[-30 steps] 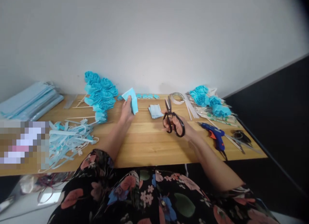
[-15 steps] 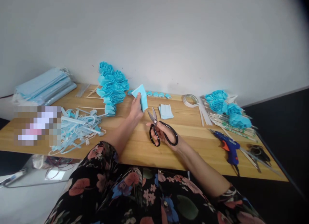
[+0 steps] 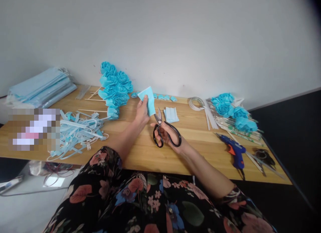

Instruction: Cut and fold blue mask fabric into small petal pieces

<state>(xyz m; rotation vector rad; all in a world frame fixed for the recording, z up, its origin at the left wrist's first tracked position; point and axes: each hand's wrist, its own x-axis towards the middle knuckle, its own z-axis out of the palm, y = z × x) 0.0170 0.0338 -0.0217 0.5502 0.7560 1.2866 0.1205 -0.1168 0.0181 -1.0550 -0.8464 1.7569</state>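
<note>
A blue paper piece [image 3: 148, 98] is pinched above the left hand [image 3: 141, 113]; scissors [image 3: 164, 132], gripped by the right hand [image 3: 167, 136], are held just beside it.

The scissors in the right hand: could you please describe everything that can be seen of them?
The scissors have two large black loop handles and short, silvery metal blades joined at a visible pivot. The right hand grips them through the loops, held above the wooden table. The blades point up and away, tilted slightly left, their tips close to the lower edge of the folded blue piece that the left hand holds up. Whether the blades are parted or touch the piece cannot be told.
</note>
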